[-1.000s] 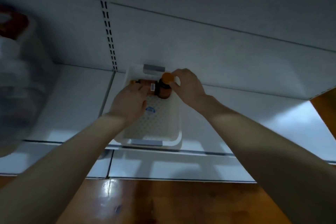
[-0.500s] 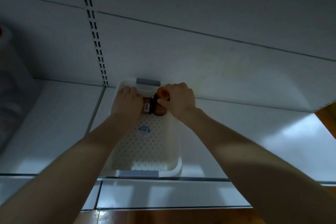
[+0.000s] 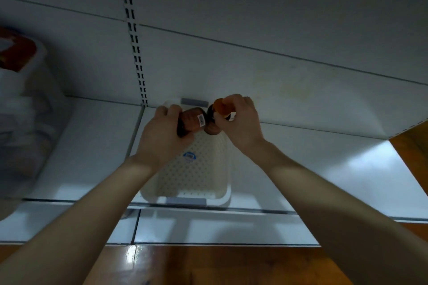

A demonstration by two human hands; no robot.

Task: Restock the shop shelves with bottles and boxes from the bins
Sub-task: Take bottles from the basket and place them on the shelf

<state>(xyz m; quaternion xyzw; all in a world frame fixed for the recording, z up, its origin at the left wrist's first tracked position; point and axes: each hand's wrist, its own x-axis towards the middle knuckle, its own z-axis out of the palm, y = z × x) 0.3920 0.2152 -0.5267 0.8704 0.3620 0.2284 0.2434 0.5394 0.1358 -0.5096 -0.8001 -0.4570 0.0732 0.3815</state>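
A white perforated bin sits on a white shop shelf, pushed against the back panel. My left hand grips a brown bottle with a barcode label at the bin's far end. My right hand holds a second brown bottle by its orange cap, right beside the first. The two bottles touch or nearly touch. Whether they rest on the bin floor I cannot tell. The bin's near part holds nothing but a blue sticker.
A blurred clear bag with a red top stands on the shelf at far left. A slotted upright runs up the back panel. A lower shelf juts out below, above a glossy wooden floor.
The view has shifted a little. Both hands stay at the bin's far end; the left hand's bottle with its barcode label now shows more, and the orange-capped bottle sits slightly higher.
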